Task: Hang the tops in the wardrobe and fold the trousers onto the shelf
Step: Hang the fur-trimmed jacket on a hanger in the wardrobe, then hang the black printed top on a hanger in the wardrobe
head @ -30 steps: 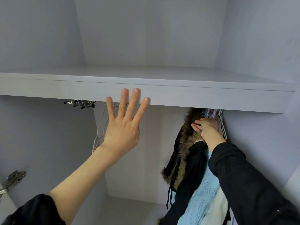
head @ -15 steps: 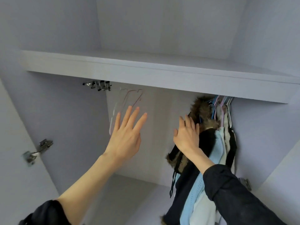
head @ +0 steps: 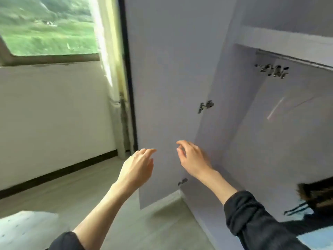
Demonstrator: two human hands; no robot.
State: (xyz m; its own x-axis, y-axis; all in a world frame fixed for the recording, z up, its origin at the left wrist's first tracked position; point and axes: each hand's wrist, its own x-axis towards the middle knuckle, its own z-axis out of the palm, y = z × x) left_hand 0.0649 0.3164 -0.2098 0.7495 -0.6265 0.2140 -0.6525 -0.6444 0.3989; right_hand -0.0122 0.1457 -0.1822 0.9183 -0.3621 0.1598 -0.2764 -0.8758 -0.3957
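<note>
Hands first: left hand (head: 137,167) and right hand (head: 193,157) float empty with loosely curled fingers, grasping nothing, before the open wardrobe door (head: 167,87). Hung tops (head: 317,204) show at 4 o'clock, blurred. Farther, the shelf (head: 288,40) sits at 2 o'clock, a window (head: 46,26) at 10 o'clock.

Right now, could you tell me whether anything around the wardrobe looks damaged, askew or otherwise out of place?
Nothing stands out. The wardrobe door stands open on its hinges, and the clips hang under the shelf. Both the left hand and the right hand are empty. The picture is blurred, so fine damage would not show.
</note>
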